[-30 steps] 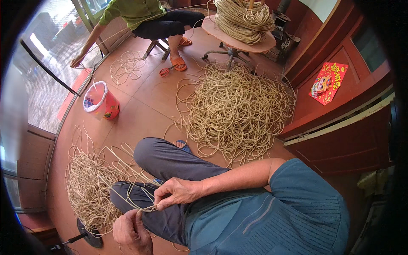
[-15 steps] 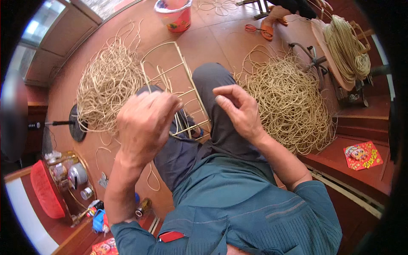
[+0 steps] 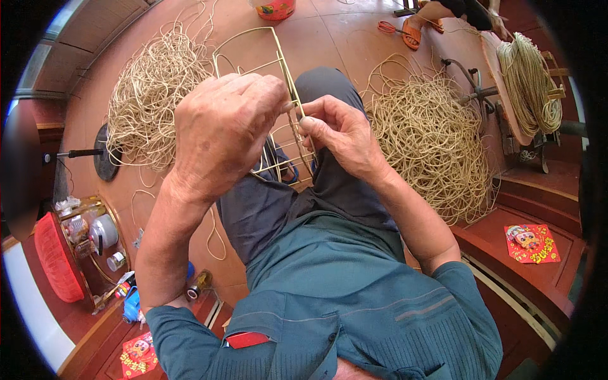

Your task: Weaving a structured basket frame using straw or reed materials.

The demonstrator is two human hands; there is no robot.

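A long open frame of thin, pale rods with crossbars stands between my knees. My right hand pinches its right side rod between thumb and forefinger. Close by on the left, my left hand is closed with its fingers curled, the fingertips almost touching that rod. What they grip is hidden by the hand. Loose tan strands show inside the frame below my hands. A tangled heap of tan cord lies beyond my left hand, and a larger cord heap lies to the right.
Cord is wound on a reel at the far right. Near it are another person's orange sandal and red scissors. A red bucket stands at the back. A rack of jars and a round black base are at left.
My right hand has moved left and closed on the frame's side rod. My left hand has risen slightly and come nearer to it. The view has shifted, leaving the bucket partly cut off.
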